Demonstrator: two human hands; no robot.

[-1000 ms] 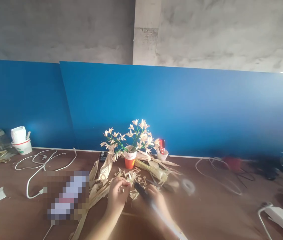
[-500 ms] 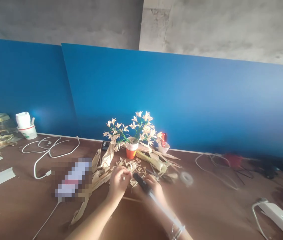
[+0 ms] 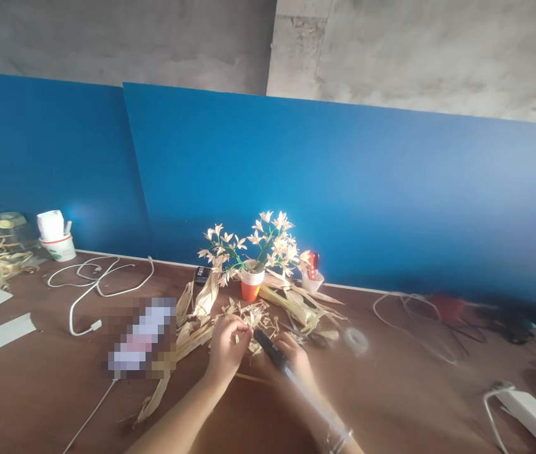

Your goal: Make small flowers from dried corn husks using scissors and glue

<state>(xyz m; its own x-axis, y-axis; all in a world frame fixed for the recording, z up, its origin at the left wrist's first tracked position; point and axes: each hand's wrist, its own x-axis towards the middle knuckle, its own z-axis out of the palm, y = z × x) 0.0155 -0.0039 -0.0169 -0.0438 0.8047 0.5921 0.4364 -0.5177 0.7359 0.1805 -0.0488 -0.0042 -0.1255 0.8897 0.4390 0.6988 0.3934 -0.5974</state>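
Note:
My right hand (image 3: 296, 358) is closed around a black hot glue gun (image 3: 268, 349). A long translucent stick (image 3: 313, 400) runs from its back end over my right wrist. The gun's front end points at the fingertips of my left hand (image 3: 227, 347), which are pinched together. Whatever they hold is too small to make out. Just beyond both hands lies a pile of cut corn husk pieces (image 3: 249, 309). Behind it stands a red and white paper cup (image 3: 251, 290) holding green stems with pale husk flowers (image 3: 280, 246).
Whole dry husks (image 3: 206, 299) lie around the cup. A blurred-out flat object (image 3: 142, 334) with a cable is on the left, near a white cable (image 3: 79, 309). A roll of clear tape (image 3: 355, 340) lies right. A white power strip (image 3: 533, 413) sits far right. A blue partition (image 3: 249, 164) stands behind.
The whole scene has shifted slightly to the right in view. Both hands keep almost the same pose, with the glue gun's front end still by my left fingertips.

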